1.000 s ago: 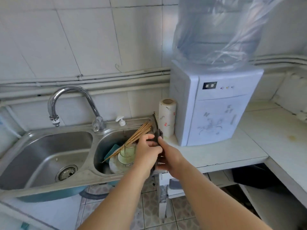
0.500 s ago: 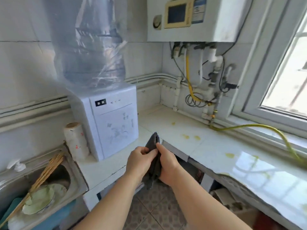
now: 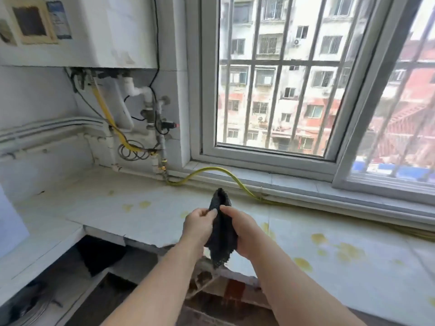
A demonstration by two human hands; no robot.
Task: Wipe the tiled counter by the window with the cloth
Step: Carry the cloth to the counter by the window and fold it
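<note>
With the view now swung from the sink to the window, both the left hand (image 3: 200, 225) and right hand (image 3: 244, 234) pinch the dark cloth (image 3: 221, 229) just above the stained tiled counter (image 3: 150, 222), wiping apparently about to begin.

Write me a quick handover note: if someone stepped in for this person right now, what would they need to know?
Left hand: pinching the dark textured cloth near its top.
Right hand: closed around the cloth's other side.
The cloth is bunched upright between both hands, held above the white tiled counter below the barred window, not touching it.
Done: cloth in hand at the counter.
Left: all the wiping; yellowish stains dot the tiles, and a yellow hose runs along the sill.
</note>
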